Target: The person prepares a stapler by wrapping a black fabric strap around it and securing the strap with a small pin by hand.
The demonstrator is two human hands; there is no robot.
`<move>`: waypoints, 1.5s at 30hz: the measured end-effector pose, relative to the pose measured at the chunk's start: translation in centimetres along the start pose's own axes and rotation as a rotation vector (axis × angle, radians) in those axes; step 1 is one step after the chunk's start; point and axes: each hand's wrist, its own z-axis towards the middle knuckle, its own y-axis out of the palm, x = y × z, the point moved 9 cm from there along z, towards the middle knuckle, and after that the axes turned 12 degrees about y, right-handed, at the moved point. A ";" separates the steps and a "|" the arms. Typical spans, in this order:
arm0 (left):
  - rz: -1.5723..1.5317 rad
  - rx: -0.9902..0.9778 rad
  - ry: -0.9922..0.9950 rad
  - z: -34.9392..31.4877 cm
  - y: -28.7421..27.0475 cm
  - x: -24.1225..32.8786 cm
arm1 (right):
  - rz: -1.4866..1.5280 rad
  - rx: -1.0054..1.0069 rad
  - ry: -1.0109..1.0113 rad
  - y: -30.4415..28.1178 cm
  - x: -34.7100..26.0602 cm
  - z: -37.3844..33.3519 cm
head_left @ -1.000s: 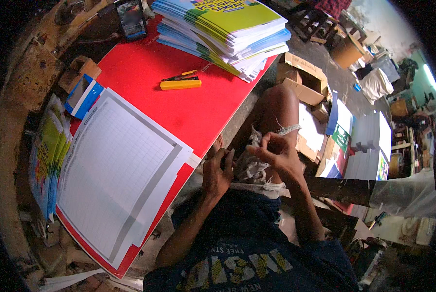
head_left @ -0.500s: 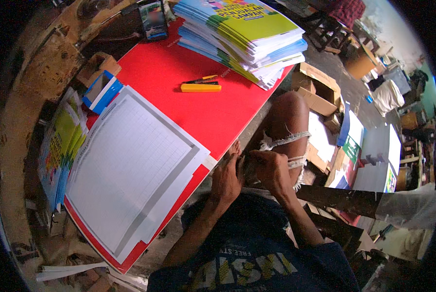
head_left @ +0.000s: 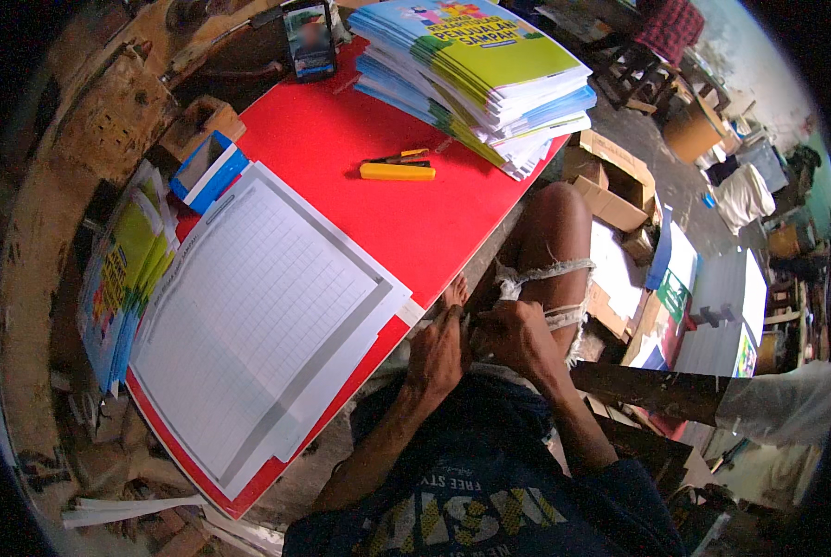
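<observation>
Close together over my lap are my left hand (head_left: pixel 437 355) and my right hand (head_left: pixel 517 336), just off the near edge of the red tabletop (head_left: pixel 341 221). Both are closed with curled fingers; anything between them is too dark and small to make out. Beside my left hand lies a stack of white printed grid sheets (head_left: pixel 262 325) on the red top. Farther back rests a yellow and black stapler (head_left: pixel 397 171). A tall pile of green and blue booklets (head_left: pixel 499 70) stands at the far end.
A blue box (head_left: pixel 209 174) sits at the table's left edge, with more booklets (head_left: pixel 128 269) beside the sheets. A phone (head_left: pixel 309 42) stands at the back. To my right are an open cardboard box (head_left: pixel 615 181), paper stacks (head_left: pixel 726 297) and a dark wooden beam (head_left: pixel 652 388).
The whole view has shifted slightly, so the table and its things sit a little farther right and lower. My hands stay together over my lap, the fingers moving only slightly.
</observation>
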 end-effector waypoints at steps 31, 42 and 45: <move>0.182 0.127 -0.226 -1.9 -3.4 0.7 | 0.170 -0.139 0.037 1.1 -3.9 -2.1; 0.041 0.255 0.041 -0.6 -11.1 11.6 | 0.226 -0.031 0.041 -8.5 -9.0 3.3; 0.067 0.285 0.071 -0.4 -12.2 12.1 | 0.186 0.257 -0.258 -9.9 -13.7 7.2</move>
